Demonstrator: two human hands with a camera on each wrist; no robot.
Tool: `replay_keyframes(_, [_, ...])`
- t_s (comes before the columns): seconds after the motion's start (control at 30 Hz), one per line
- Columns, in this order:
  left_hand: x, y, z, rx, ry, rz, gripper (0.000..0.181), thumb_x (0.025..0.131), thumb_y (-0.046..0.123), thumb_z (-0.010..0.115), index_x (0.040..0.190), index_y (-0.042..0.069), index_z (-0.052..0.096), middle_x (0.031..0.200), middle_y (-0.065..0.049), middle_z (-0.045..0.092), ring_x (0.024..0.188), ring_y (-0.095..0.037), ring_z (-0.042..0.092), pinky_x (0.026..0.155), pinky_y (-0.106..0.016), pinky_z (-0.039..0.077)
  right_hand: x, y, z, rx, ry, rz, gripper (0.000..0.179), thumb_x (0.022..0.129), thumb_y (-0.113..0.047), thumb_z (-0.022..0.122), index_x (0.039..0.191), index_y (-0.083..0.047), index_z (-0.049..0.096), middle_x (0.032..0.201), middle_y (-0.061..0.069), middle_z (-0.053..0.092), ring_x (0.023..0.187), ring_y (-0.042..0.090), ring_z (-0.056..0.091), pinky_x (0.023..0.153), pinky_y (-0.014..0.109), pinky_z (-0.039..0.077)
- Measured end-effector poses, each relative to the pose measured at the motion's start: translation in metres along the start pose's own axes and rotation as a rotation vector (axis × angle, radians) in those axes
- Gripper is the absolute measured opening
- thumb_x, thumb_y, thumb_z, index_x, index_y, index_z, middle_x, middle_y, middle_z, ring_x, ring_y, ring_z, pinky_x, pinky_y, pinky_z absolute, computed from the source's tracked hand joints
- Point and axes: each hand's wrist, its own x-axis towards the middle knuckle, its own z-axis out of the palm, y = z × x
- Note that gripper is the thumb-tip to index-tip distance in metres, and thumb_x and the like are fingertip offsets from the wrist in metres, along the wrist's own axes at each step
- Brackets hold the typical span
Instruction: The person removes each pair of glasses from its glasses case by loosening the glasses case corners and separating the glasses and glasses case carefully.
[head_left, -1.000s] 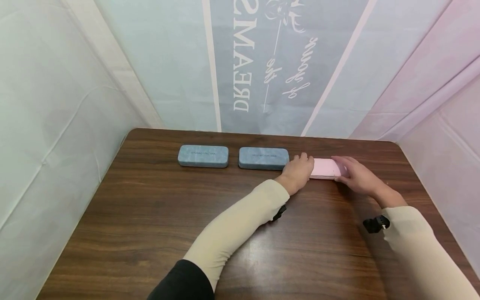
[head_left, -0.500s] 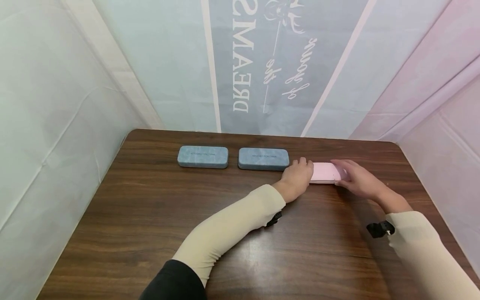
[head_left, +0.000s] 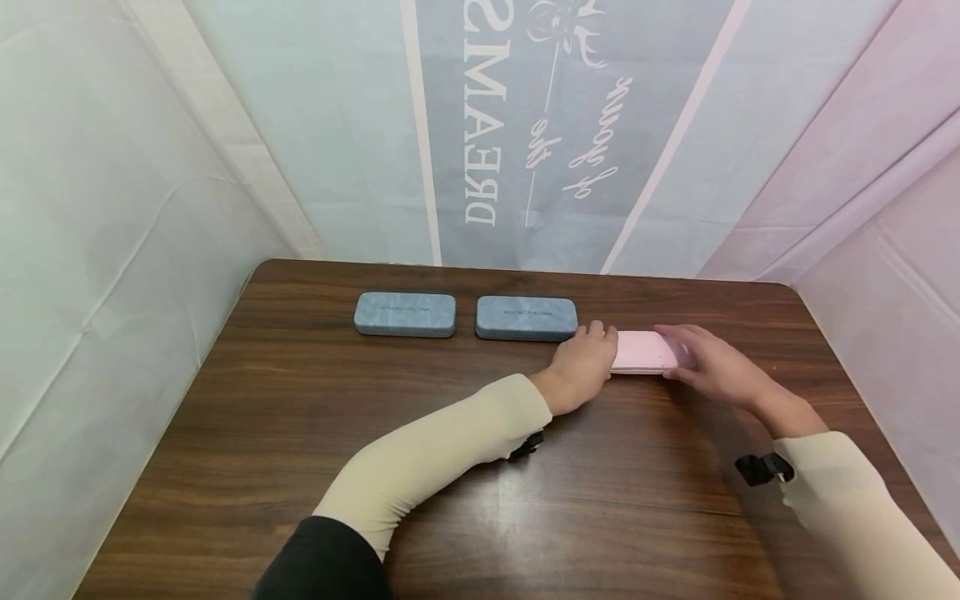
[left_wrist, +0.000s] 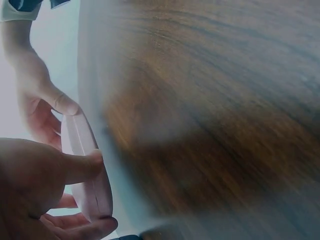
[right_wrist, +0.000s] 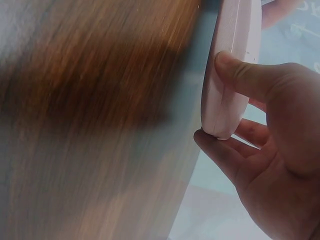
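Note:
A long pink glasses case point(head_left: 643, 352) with rounded ends lies between my two hands at the right rear of the table. My left hand point(head_left: 581, 367) grips its left end; in the left wrist view the thumb presses the seam side and the other fingers reach round the end and back. The right end is held by my right hand point(head_left: 716, 367), whose thumb point(right_wrist: 240, 75) lies along the near side with fingers curled behind. The case's lid is closed. Just left of it sits a blue glasses case point(head_left: 527, 318), its right corner close to my left fingers.
Another blue glasses case point(head_left: 405, 314) lies farther left, in line with the first. Both rest near the back edge of the brown wooden table point(head_left: 300, 433). A printed curtain point(head_left: 360, 133) hangs behind, with pale cloth along both sides.
Both hands and the pink glasses case have shifted toward me and slightly left, away from the table's back edge. The two blue cases have stayed put.

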Motion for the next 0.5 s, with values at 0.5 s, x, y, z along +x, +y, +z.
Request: replay_keyframes(0.5, [-0.024,-0.024,-0.005,-0.11,-0.027,0.005,0.064,0.099,0.031,0.069,0.153,0.008,0.044,0.144,-0.01,0.05,0.128,-0.023,0.053,0.088,-0.027,0.054,0.003,-0.027,0.007,0.023,-0.055,0.025,0.07,0.087,-0.011,0.082,0.147,0.004,0.048,0.137,0.03,0.054,0.124,0.045,0.054,0.097,0.063,0.044])
